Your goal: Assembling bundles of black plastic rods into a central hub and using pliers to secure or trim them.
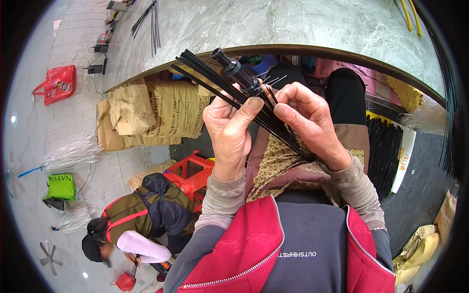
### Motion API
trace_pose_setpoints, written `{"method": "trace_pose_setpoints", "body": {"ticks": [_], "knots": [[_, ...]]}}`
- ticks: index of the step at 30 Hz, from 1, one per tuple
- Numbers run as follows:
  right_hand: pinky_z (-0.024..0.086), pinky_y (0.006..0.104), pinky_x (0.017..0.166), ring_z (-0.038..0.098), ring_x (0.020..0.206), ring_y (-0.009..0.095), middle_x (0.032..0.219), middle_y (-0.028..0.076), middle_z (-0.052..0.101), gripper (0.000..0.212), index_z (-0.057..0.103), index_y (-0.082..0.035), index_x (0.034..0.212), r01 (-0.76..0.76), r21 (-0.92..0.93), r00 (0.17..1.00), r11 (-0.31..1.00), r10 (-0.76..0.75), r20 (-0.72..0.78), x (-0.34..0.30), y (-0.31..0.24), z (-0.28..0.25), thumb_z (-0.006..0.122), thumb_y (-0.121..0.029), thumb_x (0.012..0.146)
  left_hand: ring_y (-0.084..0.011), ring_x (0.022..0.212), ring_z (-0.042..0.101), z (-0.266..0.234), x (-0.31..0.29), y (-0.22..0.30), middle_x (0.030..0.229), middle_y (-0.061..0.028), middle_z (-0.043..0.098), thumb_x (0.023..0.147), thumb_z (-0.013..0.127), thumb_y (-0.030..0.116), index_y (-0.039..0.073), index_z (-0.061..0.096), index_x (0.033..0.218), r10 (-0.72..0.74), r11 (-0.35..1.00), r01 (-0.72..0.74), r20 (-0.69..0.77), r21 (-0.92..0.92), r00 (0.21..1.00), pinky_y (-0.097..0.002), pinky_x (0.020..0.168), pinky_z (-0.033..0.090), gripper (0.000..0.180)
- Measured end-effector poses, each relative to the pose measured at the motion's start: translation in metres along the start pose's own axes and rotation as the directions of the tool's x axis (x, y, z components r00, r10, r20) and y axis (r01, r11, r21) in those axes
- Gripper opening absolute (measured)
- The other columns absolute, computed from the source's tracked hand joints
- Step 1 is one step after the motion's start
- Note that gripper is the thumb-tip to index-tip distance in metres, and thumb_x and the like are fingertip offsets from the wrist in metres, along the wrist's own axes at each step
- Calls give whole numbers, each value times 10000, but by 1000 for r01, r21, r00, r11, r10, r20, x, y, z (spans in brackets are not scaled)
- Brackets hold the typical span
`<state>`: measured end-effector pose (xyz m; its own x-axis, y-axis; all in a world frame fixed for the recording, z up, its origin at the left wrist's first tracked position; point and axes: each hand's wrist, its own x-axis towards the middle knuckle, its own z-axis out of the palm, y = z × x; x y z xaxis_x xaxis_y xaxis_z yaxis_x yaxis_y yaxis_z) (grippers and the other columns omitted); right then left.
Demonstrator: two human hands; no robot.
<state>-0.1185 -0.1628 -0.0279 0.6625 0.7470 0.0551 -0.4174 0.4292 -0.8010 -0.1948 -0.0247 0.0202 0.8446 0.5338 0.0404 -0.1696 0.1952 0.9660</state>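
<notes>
In front of my chest, my left hand (229,132) is closed around a bundle of thin black rods (200,68) and a black plastic hub (239,73). The hub is a stepped cylinder, tilted up and to the left. Thin metal wires (277,79) stick out of its lower end. My right hand (315,124) has thumb and forefinger pinched on a black rod just beside that end. Beneath both hands the rods run down to the patterned apron (273,161) over my lap. My left palm hides part of the bundle.
The stone-topped table (303,24) curves across ahead, with loose black rods (155,29) on it. Left are paper sacks (161,110), a red stool (190,171) and another person (156,210) bending low. More black rods (383,156) stand at right.
</notes>
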Motion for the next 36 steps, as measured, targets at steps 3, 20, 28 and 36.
{"method": "trace_pose_setpoints", "body": {"ticks": [3,20,28,36], "knots": [[392,168,738,465,862,3,953,-47,522,128,543,-35,1002,21,-25,1000,999,-22,-4,-1,1,1,652,-97,976,-278,975,690,1,0,0,1036,-166,707,843,780,62,-60,650,1130,1,1000,-1,-4,-9,1000,-403,925,534,339],[395,159,644,470,746,-11,818,-69,546,157,559,-32,906,10,-197,994,980,-31,-106,0,-9,11,704,-82,938,-274,950,690,-4,4,-3,1025,-176,709,835,785,67,-60,669,1107,44,999,-44,55,0,997,-400,922,529,322],[425,176,603,510,704,-5,766,-48,580,126,594,-13,911,94,-208,976,974,-131,-174,5,0,13,710,-62,918,-192,950,679,7,2,1,1028,-133,717,864,731,-30,-53,678,1125,-25,1000,25,1,4,1000,-324,902,538,267],[426,201,721,494,805,49,903,-2,546,140,624,0,987,286,-241,938,927,-323,-128,2,16,12,717,30,888,-175,952,672,5,-4,3,1027,-122,720,865,738,-23,-29,691,1098,-28,1000,29,-48,8,998,-317,908,529,238]]}}
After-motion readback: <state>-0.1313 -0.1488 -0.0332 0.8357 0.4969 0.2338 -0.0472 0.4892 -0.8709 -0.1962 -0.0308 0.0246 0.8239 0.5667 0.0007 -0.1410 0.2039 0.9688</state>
